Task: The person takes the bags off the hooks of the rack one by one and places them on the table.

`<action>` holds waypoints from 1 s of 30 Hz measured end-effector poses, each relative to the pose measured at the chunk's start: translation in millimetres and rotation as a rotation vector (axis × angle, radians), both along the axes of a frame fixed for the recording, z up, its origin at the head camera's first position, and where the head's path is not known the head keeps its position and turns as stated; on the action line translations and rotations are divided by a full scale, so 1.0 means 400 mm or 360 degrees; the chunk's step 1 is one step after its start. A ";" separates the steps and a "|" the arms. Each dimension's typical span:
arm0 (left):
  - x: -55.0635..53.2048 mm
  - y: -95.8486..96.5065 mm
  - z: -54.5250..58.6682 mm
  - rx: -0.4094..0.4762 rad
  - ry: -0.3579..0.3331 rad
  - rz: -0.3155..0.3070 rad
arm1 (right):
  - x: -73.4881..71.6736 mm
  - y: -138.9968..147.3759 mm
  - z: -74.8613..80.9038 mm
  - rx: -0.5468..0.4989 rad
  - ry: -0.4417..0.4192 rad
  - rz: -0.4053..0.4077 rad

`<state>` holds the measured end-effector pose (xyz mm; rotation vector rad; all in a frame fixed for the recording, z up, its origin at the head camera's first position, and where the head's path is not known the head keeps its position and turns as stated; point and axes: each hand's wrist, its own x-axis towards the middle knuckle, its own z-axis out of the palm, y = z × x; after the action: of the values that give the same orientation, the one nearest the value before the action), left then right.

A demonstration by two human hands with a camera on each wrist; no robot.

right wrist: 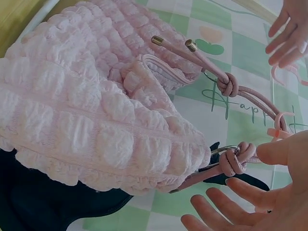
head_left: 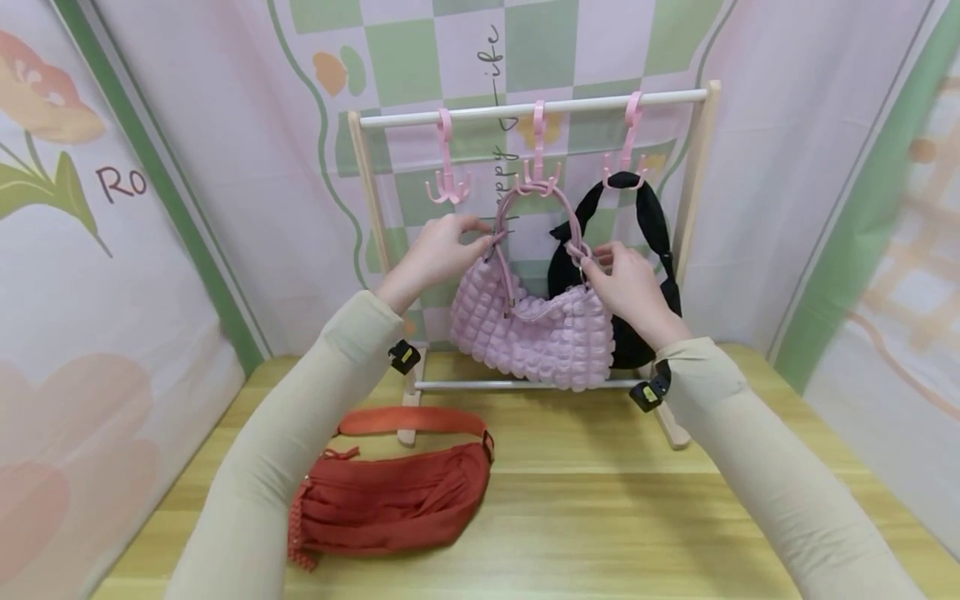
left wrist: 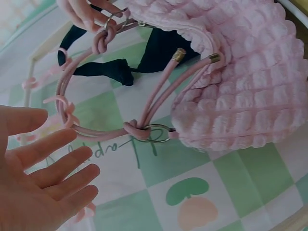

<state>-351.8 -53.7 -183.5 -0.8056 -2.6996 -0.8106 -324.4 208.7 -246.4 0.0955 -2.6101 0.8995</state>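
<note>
A pink puffy quilted handbag (head_left: 536, 333) hangs by its knotted cord handle (head_left: 542, 190) from the middle pink hook (head_left: 538, 150). My left hand (head_left: 442, 254) is beside the handle's left knot; in the left wrist view its fingers (left wrist: 62, 168) are spread and apart from the cord. On the other side, my right hand (head_left: 628, 283) is close to the right knot and metal ring. Its fingers (right wrist: 219, 207) look extended and loose in the right wrist view, with no grip on the knot (right wrist: 233, 159). Whether a fingertip touches there, I cannot tell.
A black bag (head_left: 633, 333) hangs from the right hook behind the pink one. The left hook (head_left: 447, 179) carries nothing. All hooks sit on a white rail (head_left: 495, 111) with wooden legs. A red waist bag (head_left: 393, 500) lies on the wooden table (head_left: 600, 517), front left.
</note>
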 end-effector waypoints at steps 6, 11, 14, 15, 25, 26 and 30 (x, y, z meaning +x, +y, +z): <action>-0.003 0.011 0.025 -0.0015 0.0038 -0.0021 | -0.003 -0.001 0.007 0.0019 0.0007 -0.0012; -0.010 0.016 0.039 -0.0030 0.0088 -0.0039 | -0.009 -0.003 0.010 0.0022 0.0034 -0.0008; -0.012 0.022 0.049 -0.0037 0.0090 -0.0040 | -0.013 -0.004 0.012 0.0013 0.0050 -0.0003; -0.012 0.024 0.053 -0.0043 0.0090 -0.0038 | -0.014 -0.005 0.013 0.0011 0.0052 -0.0003; -0.013 0.040 0.081 -0.0054 0.0119 -0.0036 | -0.020 -0.011 0.028 0.0009 0.0063 -0.0001; -0.014 0.041 0.084 -0.0060 0.0108 -0.0035 | -0.020 -0.012 0.029 0.0009 0.0059 -0.0001; -0.014 0.047 0.099 -0.0097 0.0140 -0.0016 | -0.021 -0.014 0.032 0.0006 0.0064 0.0000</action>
<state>-357.3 -34.9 -143.8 -0.8478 -2.6562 -0.6817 -332.9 202.9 -233.8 0.1130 -2.5748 0.8839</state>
